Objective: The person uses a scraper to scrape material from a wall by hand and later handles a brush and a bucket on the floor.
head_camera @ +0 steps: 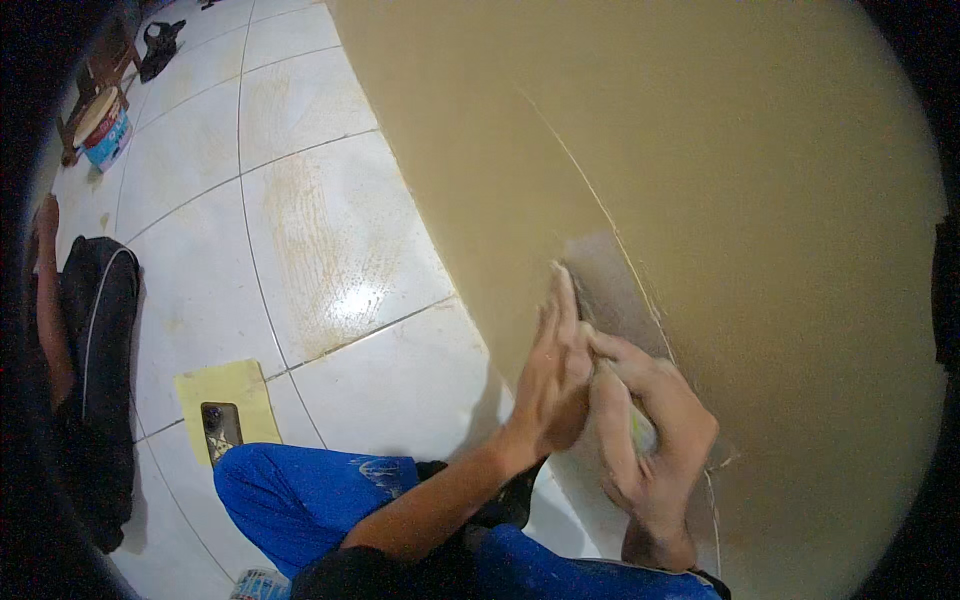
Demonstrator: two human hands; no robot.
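Note:
A thin, pale raised line runs down the tan-painted wall, with rough spots along it. My left hand is laid edge-on at the wall, fingers straight and together. Touching it, my right hand is curled around a small pale-green and white object, mostly hidden by the fingers. Between my fingertips and the line is a greyish patch; I cannot tell whether it is a blade or a shadow.
White floor tiles bear tan smears. A phone lies on a yellow sheet beside my blue-trousered knee. Another person's dark-clad leg and arm are at left. Farther back stands a paint bucket; a container is below.

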